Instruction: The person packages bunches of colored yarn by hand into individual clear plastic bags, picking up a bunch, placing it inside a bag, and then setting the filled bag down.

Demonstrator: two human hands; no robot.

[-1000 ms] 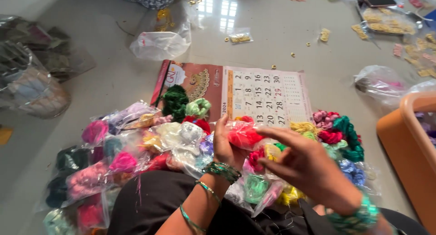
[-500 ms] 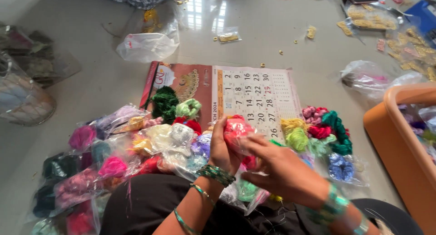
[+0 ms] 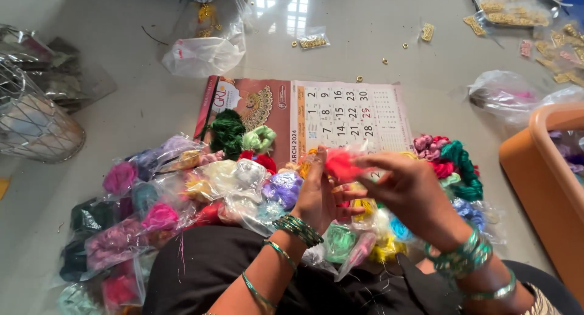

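Holding a small clear packet of red thread (image 3: 342, 164) just above centre frame, the left hand (image 3: 320, 196) is closing its grip on the packet from below while the right hand (image 3: 409, 196) is pinching its upper right edge, both raising it clear of the heap so it can be seen apart from the rest. Beneath the hands, bagged thread bundles (image 3: 182, 199) in many colours are lying spread across the lower frame, resting partly on a wall calendar (image 3: 340, 111) laid flat on the floor (image 3: 109, 23). An orange tub (image 3: 541, 169) is sitting at the right edge.
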